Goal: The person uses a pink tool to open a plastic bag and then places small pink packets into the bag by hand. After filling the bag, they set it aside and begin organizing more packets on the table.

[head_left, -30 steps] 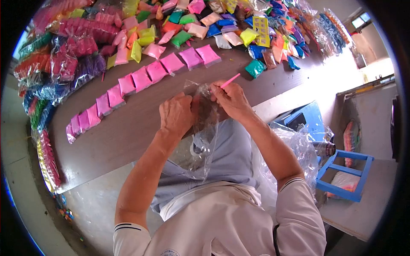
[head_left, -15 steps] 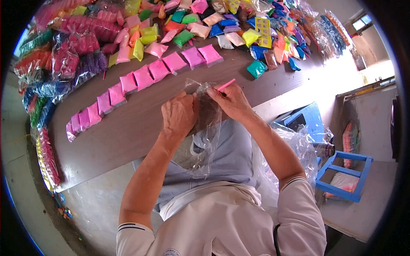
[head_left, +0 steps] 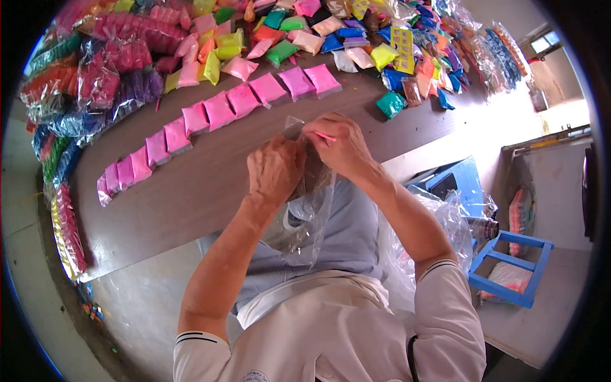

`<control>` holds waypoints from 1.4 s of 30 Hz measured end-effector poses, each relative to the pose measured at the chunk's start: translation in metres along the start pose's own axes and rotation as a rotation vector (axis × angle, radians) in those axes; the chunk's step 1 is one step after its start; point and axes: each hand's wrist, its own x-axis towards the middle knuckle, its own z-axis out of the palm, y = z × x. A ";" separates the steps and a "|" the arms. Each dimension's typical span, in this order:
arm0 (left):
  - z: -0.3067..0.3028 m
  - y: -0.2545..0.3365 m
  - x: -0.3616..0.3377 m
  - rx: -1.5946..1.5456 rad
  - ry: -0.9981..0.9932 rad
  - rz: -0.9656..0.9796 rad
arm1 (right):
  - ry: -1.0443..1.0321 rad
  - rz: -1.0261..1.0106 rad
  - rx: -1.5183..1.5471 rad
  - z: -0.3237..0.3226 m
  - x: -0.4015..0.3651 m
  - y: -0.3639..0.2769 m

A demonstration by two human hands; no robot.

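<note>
A clear plastic bag (head_left: 305, 239) hangs between my hands, its lower part over my lap. My left hand (head_left: 275, 167) is closed on the upper left side of the bag. Close beside it, my right hand (head_left: 340, 145) is closed round a thin pink stick (head_left: 325, 136), with its fingertips at the bag's upper edge. Whether those fingertips also pinch the film is hidden. Beyond both hands, a curved row of small pink and purple packets (head_left: 219, 111) lies on the brown table (head_left: 210, 184).
Piles of bagged packets (head_left: 118, 57) stand at the back left. Loose colourful packets (head_left: 331, 42) and a yellow tray (head_left: 402, 49) lie at the back. To my right are crumpled clear plastic (head_left: 420, 254), a blue box (head_left: 461, 184) and a blue frame (head_left: 509, 299).
My right hand has turned over and drawn in towards the left hand. The pink stick now shows only a short piece between the fingers. The bag stays in my grip.
</note>
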 end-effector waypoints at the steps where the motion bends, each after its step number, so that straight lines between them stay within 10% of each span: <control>1: 0.001 0.000 -0.001 -0.002 0.018 -0.001 | -0.001 0.001 0.001 0.002 -0.001 0.007; 10: 0.003 0.000 -0.002 0.010 0.034 -0.002 | 0.071 0.369 0.296 -0.014 0.003 -0.016; 24: 0.004 -0.001 -0.003 -0.040 0.052 0.013 | -0.070 -0.017 -0.008 -0.001 0.002 -0.004; 27: 0.004 0.000 -0.003 -0.037 0.065 0.017 | 0.085 0.159 -0.199 -0.007 0.010 0.018; 42: 0.001 0.001 -0.003 -0.053 0.062 0.003 | -0.039 -0.062 -0.042 -0.004 -0.002 -0.011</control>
